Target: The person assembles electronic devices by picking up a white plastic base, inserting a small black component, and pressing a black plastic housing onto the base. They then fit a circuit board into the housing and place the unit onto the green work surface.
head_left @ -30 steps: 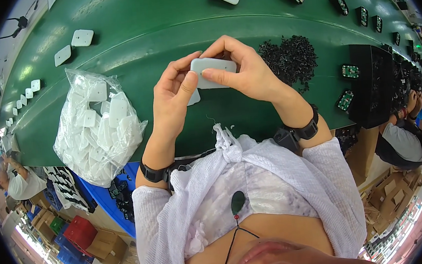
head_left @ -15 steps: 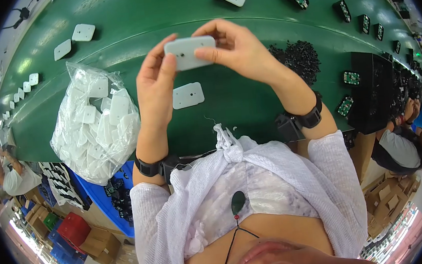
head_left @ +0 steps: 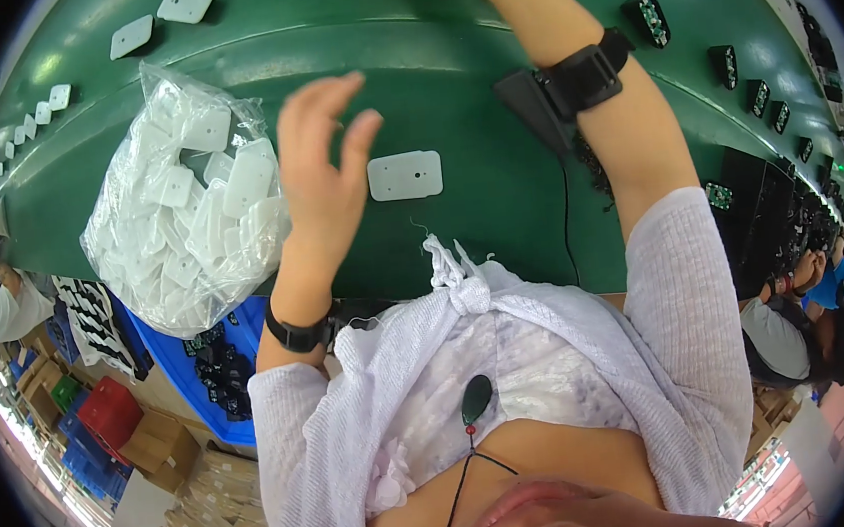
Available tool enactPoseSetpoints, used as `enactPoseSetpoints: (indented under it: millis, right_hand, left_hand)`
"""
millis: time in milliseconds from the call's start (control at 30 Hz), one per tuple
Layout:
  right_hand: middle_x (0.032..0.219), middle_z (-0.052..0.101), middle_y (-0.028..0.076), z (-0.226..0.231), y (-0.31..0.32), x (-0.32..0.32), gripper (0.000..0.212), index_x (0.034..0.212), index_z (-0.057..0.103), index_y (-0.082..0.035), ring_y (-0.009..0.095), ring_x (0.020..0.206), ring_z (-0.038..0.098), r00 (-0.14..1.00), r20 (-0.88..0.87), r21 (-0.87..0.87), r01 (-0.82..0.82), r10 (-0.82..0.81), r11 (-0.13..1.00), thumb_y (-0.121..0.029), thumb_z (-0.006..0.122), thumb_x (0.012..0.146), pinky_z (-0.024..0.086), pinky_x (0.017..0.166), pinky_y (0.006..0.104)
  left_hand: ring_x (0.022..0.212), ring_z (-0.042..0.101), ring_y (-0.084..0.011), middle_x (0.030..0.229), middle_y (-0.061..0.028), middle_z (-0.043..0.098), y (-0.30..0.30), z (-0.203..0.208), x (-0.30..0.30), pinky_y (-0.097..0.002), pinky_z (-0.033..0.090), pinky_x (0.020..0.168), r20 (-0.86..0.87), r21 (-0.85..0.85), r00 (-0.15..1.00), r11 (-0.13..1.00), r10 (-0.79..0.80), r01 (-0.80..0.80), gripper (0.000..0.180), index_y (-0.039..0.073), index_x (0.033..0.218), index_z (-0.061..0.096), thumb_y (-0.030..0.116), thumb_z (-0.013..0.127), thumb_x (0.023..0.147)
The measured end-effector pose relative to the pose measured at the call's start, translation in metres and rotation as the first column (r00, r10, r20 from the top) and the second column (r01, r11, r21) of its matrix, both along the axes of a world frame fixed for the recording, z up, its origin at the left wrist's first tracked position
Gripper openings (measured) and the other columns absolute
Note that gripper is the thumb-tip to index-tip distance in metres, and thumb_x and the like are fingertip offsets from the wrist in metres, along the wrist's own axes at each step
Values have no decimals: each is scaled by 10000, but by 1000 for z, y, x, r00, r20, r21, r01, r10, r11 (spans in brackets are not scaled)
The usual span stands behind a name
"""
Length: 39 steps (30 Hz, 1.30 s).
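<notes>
My left hand (head_left: pixel 325 167) is raised over the green table with its fingers apart and nothing in them. Just right of it, a white plastic cover plate (head_left: pixel 405 177) with small holes lies flat on the table. My right forearm (head_left: pixel 551 21) stretches far forward, and the hand itself is cut off by the top edge, so its fingers and anything in them are hidden. Left of my left hand sits a clear plastic bag (head_left: pixel 187 214) full of similar white cover plates.
White plates (head_left: pixel 131 36) stand in a line along the far left. Black housings with green circuit boards (head_left: pixel 647 21) run down the right. A black box (head_left: pixel 748 205) stands at the right; a blue bin (head_left: pixel 185 369) with black parts sits below the bag. Co-workers sit at both sides.
My right hand has moved forward out of the picture. My left hand has let go of the white plate both hands held; that plate is no longer clearly visible.
</notes>
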State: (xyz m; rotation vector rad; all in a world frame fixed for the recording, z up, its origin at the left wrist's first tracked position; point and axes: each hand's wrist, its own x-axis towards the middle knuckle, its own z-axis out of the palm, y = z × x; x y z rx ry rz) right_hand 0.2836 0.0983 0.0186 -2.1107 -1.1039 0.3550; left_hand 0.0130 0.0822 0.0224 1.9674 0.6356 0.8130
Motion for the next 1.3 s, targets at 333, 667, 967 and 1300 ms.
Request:
enactPoseSetpoints:
  millis: [333, 667, 967, 1300]
  right_hand:
    - [843, 674, 268, -23, 17, 23, 321, 797, 699, 59, 371, 774, 674, 996, 75, -220, -25, 42, 975, -248, 700, 706, 539, 720, 426]
    - [1040, 631, 95, 44, -219, -68, 214, 1064, 663, -84, 289, 992, 586, 926, 298, 463, 72, -231, 883, -136, 665, 856, 481, 863, 371]
    - [1454, 394, 175, -50, -328, -150, 464, 1401, 397, -2, 338, 1338, 381, 740, 232, 190, 602, -631, 776, -104, 511, 963, 295, 1114, 389]
    - [1335, 523, 124, -54, -269, -127, 379, 1213, 583, -32, 314, 1223, 489, 828, 279, 224, 436, -486, 872, -121, 682, 857, 396, 1031, 390]
  left_hand:
    - [967, 533, -316, 1097, -125, 545, -50, -6, -14, -410, 460, 793, -537, 434, 824, 777, -184, 456, 585, 65, 1171, 605, 256, 790, 649]
    - [957, 512, -273, 1027, -77, 574, -35, -1, -4, -361, 444, 790, -526, 539, 840, 712, -131, 449, 411, 153, 1078, 732, -34, 678, 717]
    - [985, 604, -179, 1081, -110, 597, -35, -40, 30, -273, 513, 834, -9, -407, 878, 804, -479, 434, 151, -20, 1026, 643, -49, 607, 882]
    - [780, 551, -98, 986, -35, 571, -47, -50, 13, -227, 469, 650, 3, -421, 910, 825, -415, 378, 57, 6, 932, 629, 22, 652, 883]
